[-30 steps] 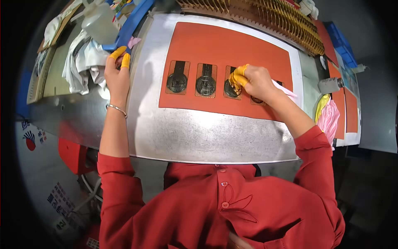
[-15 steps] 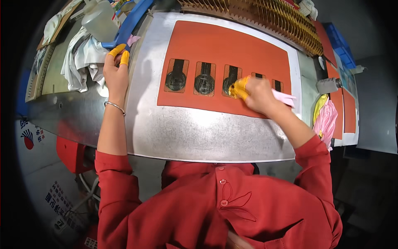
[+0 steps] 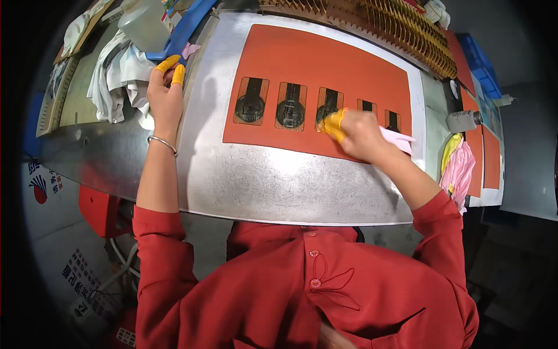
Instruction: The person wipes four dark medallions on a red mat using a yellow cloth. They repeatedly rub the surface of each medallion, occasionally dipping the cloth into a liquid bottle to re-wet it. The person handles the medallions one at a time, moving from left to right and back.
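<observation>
An orange-red sheet (image 3: 314, 58) lies on a metal plate (image 3: 279, 186) in front of me, with a row of several dark, gold-patterned rectangular pieces on it. My right hand (image 3: 359, 132), with yellow finger covers, is closed over the third dark piece (image 3: 329, 100), fingertips pinched at its lower part. A pink cloth (image 3: 396, 139) sticks out from under that hand; whatever the fingertips hold is hidden. Over at the left, my left hand (image 3: 166, 96), also with yellow covers on thumb and finger, has its fingers bent round the near end of a long blue plastic tray (image 3: 185, 35).
White cloths (image 3: 121, 75) and a translucent bottle (image 3: 142, 26) are at the left. A brown slotted rack (image 3: 372, 26) runs along the back. Farther right are a small grey bottle (image 3: 464, 120), a pink cloth bundle (image 3: 458, 166) and a blue bin (image 3: 479, 64).
My right hand stays at the third dark piece with only a slight shift. The left hand keeps its place by the blue tray. The whole view has shifted slightly.
</observation>
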`<state>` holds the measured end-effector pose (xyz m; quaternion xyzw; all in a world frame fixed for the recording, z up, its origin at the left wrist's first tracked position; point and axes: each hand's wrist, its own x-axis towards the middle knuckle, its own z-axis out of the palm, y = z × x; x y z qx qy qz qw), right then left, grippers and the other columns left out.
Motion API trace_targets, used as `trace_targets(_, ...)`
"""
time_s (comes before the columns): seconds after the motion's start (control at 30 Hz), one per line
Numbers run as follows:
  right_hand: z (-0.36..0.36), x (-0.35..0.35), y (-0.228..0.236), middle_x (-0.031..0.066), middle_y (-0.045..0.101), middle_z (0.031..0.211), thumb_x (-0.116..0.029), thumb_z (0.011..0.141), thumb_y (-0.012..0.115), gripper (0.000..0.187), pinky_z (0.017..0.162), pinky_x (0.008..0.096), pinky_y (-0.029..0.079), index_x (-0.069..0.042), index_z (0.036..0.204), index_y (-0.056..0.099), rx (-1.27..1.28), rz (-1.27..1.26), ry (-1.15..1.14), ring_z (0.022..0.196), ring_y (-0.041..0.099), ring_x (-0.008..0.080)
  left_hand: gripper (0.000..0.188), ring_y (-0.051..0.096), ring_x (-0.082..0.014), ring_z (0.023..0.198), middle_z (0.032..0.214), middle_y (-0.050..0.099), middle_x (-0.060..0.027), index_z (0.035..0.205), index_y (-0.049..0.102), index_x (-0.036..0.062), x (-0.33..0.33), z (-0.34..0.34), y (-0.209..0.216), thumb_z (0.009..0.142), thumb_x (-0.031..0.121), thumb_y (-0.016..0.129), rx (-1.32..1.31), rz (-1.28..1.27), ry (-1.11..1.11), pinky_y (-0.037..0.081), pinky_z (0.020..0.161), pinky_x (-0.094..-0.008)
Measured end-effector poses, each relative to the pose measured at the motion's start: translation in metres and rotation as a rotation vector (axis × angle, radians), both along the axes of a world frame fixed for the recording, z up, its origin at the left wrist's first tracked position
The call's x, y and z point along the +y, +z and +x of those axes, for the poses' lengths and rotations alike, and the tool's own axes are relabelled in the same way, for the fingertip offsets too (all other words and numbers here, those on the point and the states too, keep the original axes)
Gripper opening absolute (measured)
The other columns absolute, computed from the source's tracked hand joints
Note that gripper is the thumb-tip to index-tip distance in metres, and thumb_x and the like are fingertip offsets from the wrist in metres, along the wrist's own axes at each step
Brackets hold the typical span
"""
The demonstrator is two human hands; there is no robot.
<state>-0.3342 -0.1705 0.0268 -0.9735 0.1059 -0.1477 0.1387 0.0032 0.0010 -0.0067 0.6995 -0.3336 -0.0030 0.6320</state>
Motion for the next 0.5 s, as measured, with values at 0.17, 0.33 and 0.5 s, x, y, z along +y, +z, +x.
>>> trace_targets(0.17, -0.005, 0.004, 0.001, 0.0105, 0.06, 0.07, -0.01, 0.075, 0.066, 0.009, 0.056, 0.0371, 0.047, -0.005, 0.082, 0.065, 0.077, 0.039, 0.097, 0.063, 0.059, 0.0271, 0.023, 0.06, -0.0104, 0.085, 0.099, 0.062, -0.0074, 0.107, 0.06, -0.0014, 0.004, 0.001, 0.001, 0.085, 0.003, 0.059, -0.013, 0.018, 0.015, 0.046, 0.078, -0.0227)
trace_targets(0.33, -0.009, -0.002, 0.005, 0.0103, 0.059, 0.068, -0.01, 0.074, 0.066, 0.009, 0.054, 0.0371, 0.047, -0.004, 0.081, 0.066, 0.072, -0.05, 0.012, 0.061, 0.058, 0.0275, 0.023, 0.059, -0.0101, 0.084, 0.099, 0.062, -0.0062, 0.107, 0.06, -0.0006, 0.0, -0.002, 0.0, 0.085, 0.003, 0.06, -0.011, 0.011, 0.01, 0.046, 0.077, -0.0215)
trace_targets(0.5, -0.014, -0.013, 0.003, 0.0109, 0.061, 0.073, -0.015, 0.077, 0.064, 0.012, 0.058, 0.0392, 0.048, -0.007, 0.086, 0.066, 0.125, -0.096, -0.093, 0.065, 0.06, 0.0287, 0.026, 0.061, -0.0141, 0.092, 0.102, 0.061, -0.0092, 0.115, 0.055, -0.0033, 0.001, -0.007, 0.006, 0.089, 0.001, 0.053, 0.002, 0.099, 0.03, 0.045, 0.083, -0.0232)
